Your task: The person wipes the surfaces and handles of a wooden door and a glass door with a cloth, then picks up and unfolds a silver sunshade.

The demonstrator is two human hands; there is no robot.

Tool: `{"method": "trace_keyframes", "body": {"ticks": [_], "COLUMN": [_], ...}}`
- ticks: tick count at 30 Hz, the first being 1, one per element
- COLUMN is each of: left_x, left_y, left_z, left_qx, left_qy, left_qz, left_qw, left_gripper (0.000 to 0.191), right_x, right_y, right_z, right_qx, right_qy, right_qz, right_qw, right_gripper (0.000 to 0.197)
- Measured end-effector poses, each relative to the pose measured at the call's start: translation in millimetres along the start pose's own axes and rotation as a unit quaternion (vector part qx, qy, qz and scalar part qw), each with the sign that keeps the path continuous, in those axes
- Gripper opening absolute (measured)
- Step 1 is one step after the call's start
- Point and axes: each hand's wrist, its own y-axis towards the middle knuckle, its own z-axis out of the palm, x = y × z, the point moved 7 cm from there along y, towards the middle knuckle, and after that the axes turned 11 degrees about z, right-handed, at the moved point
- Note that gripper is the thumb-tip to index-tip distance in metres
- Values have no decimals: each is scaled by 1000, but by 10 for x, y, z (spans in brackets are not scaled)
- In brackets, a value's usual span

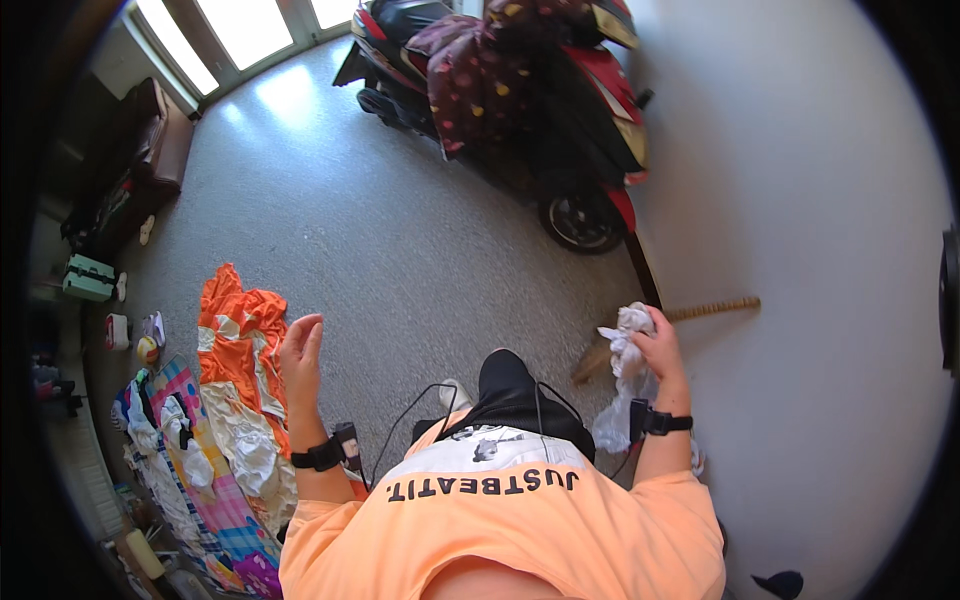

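My right hand grips a crumpled white bundle that looks like a thin plastic bag. A paler, translucent part of it hangs down beside my right forearm. My left hand is raised on the other side, holding nothing, its fingers loosely curved. Just left of that hand, an orange and cream cloth lies spread on the floor. A broom with a ridged handle leans at the wall, its brown bristles on the floor behind the white bundle.
A red and black scooter with a dark patterned cover stands by the white wall. To the left are a checked cloth with clothes on it, a ball, a mint-green case and a brown sofa.
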Motion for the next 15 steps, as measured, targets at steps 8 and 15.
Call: {"method": "trace_keyframes", "body": {"ticks": [8,15], "left_x": [547,486], "left_y": [256,336], "left_z": [270,151], "left_qx": [-30,-120], "left_qy": [35,64], "left_qz": [-13,-38], "left_qw": [999,990], "left_gripper": [19,20], "right_x": [709,2015], "right_y": [741,1158], "right_z": [128,1492], "right_qx": [59,344], "right_qy": [63,-10], "right_qz": [-26,-93], "right_qw": [996,934], "right_gripper": [45,46]}}
